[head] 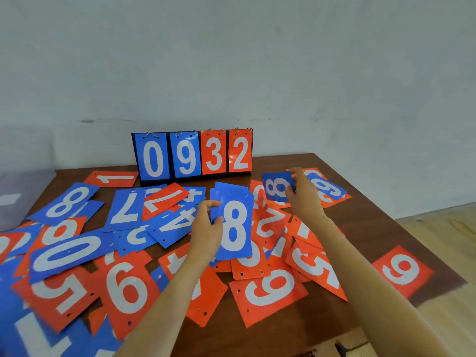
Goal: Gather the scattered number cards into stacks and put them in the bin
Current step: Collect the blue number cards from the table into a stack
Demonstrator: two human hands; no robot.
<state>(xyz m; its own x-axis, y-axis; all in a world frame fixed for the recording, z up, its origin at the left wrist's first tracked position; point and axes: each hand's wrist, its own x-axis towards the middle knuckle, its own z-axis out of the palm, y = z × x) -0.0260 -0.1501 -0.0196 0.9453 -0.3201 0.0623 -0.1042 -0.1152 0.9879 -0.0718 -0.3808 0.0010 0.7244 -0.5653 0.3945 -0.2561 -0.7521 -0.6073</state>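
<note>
Blue 8 cards: left hand holds a stack, right hand one.

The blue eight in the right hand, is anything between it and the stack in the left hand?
Nothing visible. The right hand holds the blue 8 card lifted over the scattered cards, and the gap to the blue stack in the left hand is open air.

We note two bare forearms, no sleeves, no rings or watch on left hand or right hand.

Left hand holds blue stack; right hand pinches blue 8 card
</note>
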